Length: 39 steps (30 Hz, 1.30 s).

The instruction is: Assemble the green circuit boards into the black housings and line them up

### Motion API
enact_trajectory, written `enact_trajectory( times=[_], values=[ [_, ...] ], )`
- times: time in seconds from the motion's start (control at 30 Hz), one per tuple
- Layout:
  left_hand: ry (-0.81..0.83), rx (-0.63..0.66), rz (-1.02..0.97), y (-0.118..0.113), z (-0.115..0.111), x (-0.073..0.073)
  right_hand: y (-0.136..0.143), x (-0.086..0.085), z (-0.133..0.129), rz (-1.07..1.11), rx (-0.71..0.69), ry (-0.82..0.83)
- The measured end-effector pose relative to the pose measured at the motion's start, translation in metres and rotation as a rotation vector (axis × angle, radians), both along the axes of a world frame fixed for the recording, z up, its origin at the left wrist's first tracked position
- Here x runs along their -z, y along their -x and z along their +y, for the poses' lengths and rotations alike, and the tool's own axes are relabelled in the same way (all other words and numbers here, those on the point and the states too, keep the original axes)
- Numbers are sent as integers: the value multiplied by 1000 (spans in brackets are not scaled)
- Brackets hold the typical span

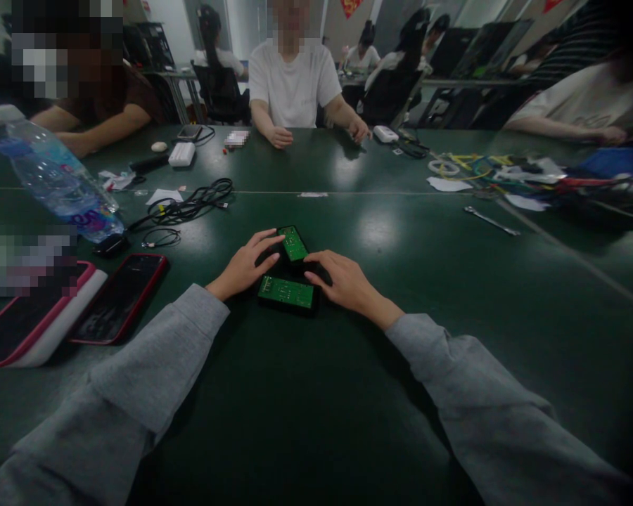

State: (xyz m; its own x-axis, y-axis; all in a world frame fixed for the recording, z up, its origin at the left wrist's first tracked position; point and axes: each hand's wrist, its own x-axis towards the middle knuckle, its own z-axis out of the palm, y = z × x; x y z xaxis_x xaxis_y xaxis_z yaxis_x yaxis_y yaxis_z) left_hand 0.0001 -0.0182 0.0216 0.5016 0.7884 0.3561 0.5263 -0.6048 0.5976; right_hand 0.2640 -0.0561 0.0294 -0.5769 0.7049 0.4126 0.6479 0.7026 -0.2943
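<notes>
Two green circuit boards in black casings are on the dark green table. The nearer board (289, 292) lies nearly level across the view. Behind it, the farther board (294, 244) is tilted, its long side running away from me. My left hand (250, 263) is at the left of the farther board, fingertips on its casing and thumb apart from the fingers. My right hand (340, 280) is at the right, its fingertips by the near corner of the farther board and its thumb above the nearer one's right end.
Phones (119, 299) and plastic bottles (66, 186) are at the left, with black cables (190, 204) beyond. A wrench (491, 221) and a tangle of wires (570, 184) lie at the right. A person in a white shirt (294, 81) sits across the table (306, 407).
</notes>
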Motion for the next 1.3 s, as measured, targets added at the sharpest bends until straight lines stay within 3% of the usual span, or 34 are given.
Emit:
enact_trajectory(
  times=[0.27,1.3],
  values=[
    [74,-7,12,0,-2,-4,0,-4,-1,8,-43,-30],
    [65,-6,60,0,0,-3,0,-2,0,27,-20,2]
  ],
)
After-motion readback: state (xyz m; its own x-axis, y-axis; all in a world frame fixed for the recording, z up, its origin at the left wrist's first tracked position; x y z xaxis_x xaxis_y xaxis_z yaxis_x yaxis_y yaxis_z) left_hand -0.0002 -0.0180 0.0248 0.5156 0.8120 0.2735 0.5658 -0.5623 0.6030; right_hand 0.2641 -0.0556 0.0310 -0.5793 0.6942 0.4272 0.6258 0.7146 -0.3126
